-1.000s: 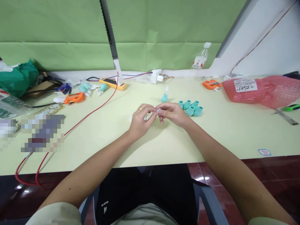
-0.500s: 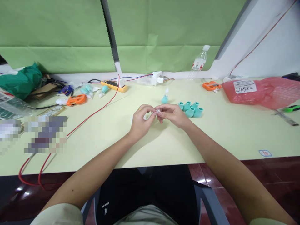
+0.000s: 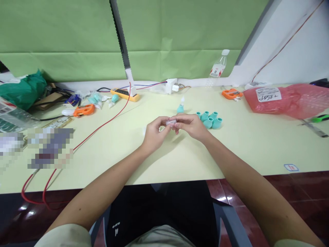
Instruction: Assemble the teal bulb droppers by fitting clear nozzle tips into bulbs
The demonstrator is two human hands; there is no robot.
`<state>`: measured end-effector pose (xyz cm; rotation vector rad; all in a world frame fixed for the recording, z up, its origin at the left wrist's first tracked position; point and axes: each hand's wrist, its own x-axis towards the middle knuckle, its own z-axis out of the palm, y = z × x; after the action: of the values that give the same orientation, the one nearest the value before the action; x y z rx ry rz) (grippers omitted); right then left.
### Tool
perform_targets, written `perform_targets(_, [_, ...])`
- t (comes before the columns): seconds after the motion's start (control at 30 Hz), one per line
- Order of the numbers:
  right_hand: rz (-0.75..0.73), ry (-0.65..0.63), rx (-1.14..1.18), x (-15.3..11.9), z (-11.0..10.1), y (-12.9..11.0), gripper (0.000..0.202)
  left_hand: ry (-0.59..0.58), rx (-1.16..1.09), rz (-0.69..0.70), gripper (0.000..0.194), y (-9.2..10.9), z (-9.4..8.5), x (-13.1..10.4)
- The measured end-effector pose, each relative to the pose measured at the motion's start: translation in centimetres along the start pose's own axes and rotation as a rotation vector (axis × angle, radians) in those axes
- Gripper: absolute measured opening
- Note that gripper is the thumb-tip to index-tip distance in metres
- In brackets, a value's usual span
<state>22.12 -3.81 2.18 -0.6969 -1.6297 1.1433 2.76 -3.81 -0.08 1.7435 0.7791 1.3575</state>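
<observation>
Between the fingertips of both hands is a small clear plastic piece, held roughly level above the table. My left hand pinches its left end, and my right hand has its fingers closed on the right end. A teal bulb with a clear tip stands just behind the hands. Several teal bulbs, their open necks up, are grouped right beside my right hand. Something small and whitish, partly hidden, lies left of my left hand.
Orange-handled tools lie at the left and right. A yellow multimeter, red cable, green bag and pixelated object are left. A pink bag and clear bottle are on the right side.
More of the clear piece now shows between the fingertips, lying lengthwise across them. Both hands have stayed nearly in place.
</observation>
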Motion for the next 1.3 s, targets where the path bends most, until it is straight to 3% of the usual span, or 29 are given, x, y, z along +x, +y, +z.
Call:
perform_targets(0.2, [-0.041,0.053,-0.039,-0.2,0.8,-0.2,0.025,0.068,0.028,0.038,0.021,0.0,0.2,-0.3])
perform_targets(0.53, [0.009,0.058,-0.031,-0.3,1.3,0.2,0.027,0.079,-0.038,-0.064,0.018,0.3,0.4,-0.1])
perform_targets(0.77, [0.06,0.074,0.009,-0.3,1.9,-0.3,0.033,-0.01,-0.238,-0.214,0.016,0.9,0.3,0.1])
perform_targets(1.0, [0.086,0.091,0.114,-0.2,1.3,-0.6,0.036,-0.11,-0.243,0.003,0.032,1.2,0.7,-0.7])
perform_targets(1.3, [0.046,-0.009,0.137,-0.3,0.8,-0.6,0.038,-0.106,-0.236,0.02,0.033,1.1,0.6,-0.8])
